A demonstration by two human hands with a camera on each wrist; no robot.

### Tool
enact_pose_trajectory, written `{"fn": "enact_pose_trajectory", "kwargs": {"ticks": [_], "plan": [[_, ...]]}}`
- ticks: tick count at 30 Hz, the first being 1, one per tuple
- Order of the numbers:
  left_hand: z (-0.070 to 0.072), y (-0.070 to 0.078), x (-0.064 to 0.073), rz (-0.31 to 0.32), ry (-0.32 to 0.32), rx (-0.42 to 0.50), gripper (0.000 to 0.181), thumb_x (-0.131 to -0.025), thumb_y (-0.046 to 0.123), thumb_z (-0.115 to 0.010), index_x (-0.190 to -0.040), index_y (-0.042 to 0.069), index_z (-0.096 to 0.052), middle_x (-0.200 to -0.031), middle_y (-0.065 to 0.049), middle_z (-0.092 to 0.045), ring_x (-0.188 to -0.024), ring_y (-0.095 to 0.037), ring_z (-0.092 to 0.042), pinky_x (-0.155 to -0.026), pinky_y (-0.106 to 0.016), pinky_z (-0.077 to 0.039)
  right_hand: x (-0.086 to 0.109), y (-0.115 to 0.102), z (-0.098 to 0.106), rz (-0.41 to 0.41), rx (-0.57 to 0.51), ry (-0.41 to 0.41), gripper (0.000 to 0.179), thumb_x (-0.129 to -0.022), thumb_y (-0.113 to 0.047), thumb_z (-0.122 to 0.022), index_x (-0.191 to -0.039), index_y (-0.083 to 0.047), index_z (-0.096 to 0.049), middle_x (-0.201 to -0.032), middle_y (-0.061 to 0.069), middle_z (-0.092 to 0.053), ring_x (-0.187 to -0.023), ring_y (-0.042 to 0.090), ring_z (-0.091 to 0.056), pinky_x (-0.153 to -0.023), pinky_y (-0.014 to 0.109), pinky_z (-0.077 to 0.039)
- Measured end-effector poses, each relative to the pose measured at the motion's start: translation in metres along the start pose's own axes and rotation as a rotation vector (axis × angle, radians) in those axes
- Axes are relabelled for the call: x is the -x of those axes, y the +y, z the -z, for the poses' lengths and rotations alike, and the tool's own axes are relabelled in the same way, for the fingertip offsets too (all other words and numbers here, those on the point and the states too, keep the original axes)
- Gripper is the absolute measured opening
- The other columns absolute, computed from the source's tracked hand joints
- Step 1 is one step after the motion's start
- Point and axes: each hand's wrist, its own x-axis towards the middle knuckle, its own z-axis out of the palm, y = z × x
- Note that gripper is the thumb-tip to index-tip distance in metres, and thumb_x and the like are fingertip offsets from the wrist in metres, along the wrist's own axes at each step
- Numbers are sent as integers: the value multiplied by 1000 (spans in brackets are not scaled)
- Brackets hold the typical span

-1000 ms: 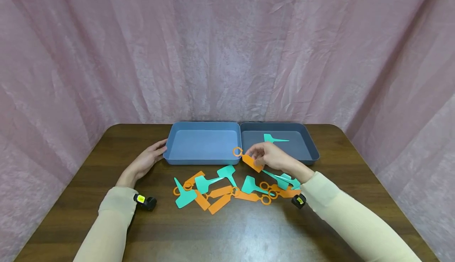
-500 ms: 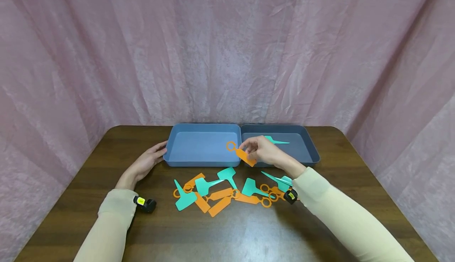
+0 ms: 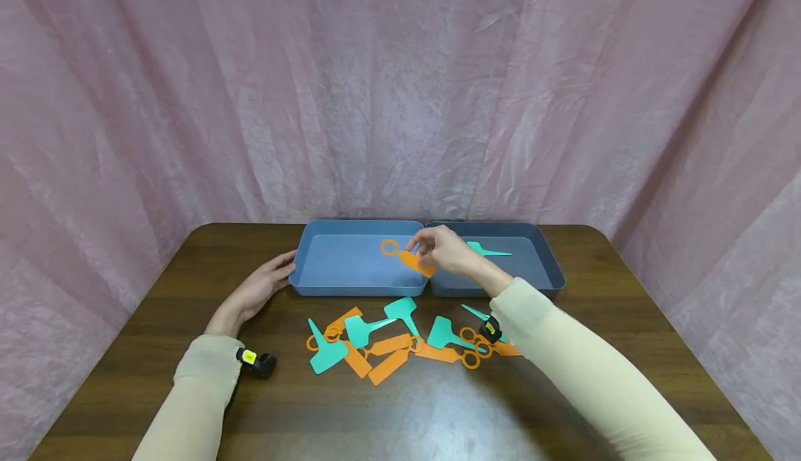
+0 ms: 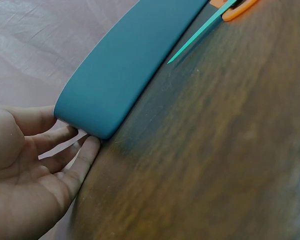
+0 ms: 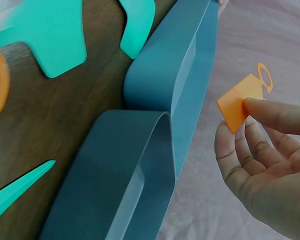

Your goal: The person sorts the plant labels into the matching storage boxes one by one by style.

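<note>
Between thumb and fingers my right hand [image 3: 446, 249] pinches an orange tag with a ring at one end [image 3: 413, 261], held above the right part of the light blue tray [image 3: 359, 291]. In the right wrist view the tag [image 5: 240, 102] hangs over the trays, its ring pointing away. My left hand [image 3: 258, 287] touches the left side of that blue tray; in the left wrist view its fingertips [image 4: 92, 145] rest at the tray's corner, fingers fairly straight. A darker grey-blue tray [image 3: 557, 281] stands against it on the right, with a turquoise T-shaped plant label [image 3: 491, 252] inside.
In front of the trays, several turquoise T-shaped labels [image 3: 328, 358] and orange ring tags [image 3: 389, 367] lie mixed and overlapping on the wooden table [image 3: 300, 412]. A pink curtain [image 3: 400, 99] hangs behind the table. Each wrist wears a small black camera [image 3: 265, 365].
My right hand has carried the orange tag left and away from me, from the trays' front edges to over the blue tray. The left hand has stayed at the tray's side.
</note>
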Motion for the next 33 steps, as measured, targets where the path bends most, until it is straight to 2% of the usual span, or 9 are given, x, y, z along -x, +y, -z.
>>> {"fn": "enact_pose_trajectory", "kwargs": {"ticks": [5, 14, 27, 33], "plan": [[0, -1, 0, 9, -1, -4, 62, -116, 23, -38, -167, 2, -11, -170, -25, -15, -154, -44, -20, -127, -60, -16, -13, -6, -8, -3, 59, 5, 31, -93, 12, -63, -118, -3, -74, -93, 12, -68, -84, 25, -64, -72, 32, -58], [-1, 0, 0, 11, -4, 11, 62, -116, 23, -39, -167, 2, -10, -171, -25, -12, -155, -45, -19, -127, -61, -15, -35, -14, -17, -11, 97, 23, 33, -93, 14, -61, -116, -5, -75, -91, 9, -68, -83, 24, -64, -67, 29, -54], [-1, -4, 0, 11, 8, -12, 63, -116, 27, -39, -167, 3, -12, -171, -24, -14, -155, -43, -21, -127, -60, -18, -60, -23, -20, -47, 135, 37, 33, -94, 14, -59, -114, -4, -76, -94, 11, -70, -87, 26, -66, -72, 30, -57], [1, -4, 1, 13, 27, 0, 62, -116, 26, -39, -167, 2, -13, -170, -24, -16, -154, -44, -22, -127, -60, -17, -69, -23, -21, -31, 146, 27, 33, -94, 14, -60, -114, -5, -78, -98, 12, -72, -91, 27, -67, -76, 32, -60]]}}
